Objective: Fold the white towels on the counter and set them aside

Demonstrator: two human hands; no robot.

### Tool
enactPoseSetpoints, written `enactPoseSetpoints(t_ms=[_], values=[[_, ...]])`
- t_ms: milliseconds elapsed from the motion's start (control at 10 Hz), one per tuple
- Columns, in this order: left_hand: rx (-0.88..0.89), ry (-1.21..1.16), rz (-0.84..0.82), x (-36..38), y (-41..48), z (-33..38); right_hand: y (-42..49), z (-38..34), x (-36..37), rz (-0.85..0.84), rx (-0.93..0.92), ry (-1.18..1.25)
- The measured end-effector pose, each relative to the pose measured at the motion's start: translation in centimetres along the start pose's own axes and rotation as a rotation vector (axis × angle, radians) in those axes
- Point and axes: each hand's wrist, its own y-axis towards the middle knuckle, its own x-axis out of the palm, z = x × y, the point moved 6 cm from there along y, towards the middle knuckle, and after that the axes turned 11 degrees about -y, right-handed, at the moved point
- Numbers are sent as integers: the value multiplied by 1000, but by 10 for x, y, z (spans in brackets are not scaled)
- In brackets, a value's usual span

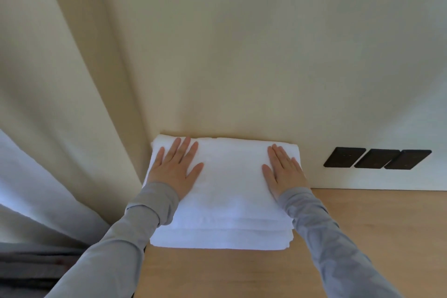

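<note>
Under both flat palms lies a folded white towel (225, 191) on the counter (362, 237), left hand (177, 169) and right hand (283, 172) pressing it with fingers spread.

A folded stack of white towels (225, 191) lies on the wooden counter (362, 237), its far edge against the cream wall (242, 55). The left hand (176, 172) presses flat on the stack's left part, fingers straight and spread; the right hand (283, 172) lies flat on its right part. Both arms wear grey sleeves (326, 232). A curtain (60, 104) hangs at left, and three black wall plates (377, 158) sit in a row at right
</note>
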Motion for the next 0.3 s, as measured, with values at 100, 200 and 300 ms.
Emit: enactPoseSetpoints(t_ms=[100, 200, 300], values=[[-19, 48, -57, -8, 0, 4, 2, -4, -11, -50, -11, -38], [-45, 55, -92, -18, 1, 13, 2, -11, -32, -25, 1, -23], [-44, 96, -121, -29, 1, 26, -2, -27, -50, 43, -34, -26]])
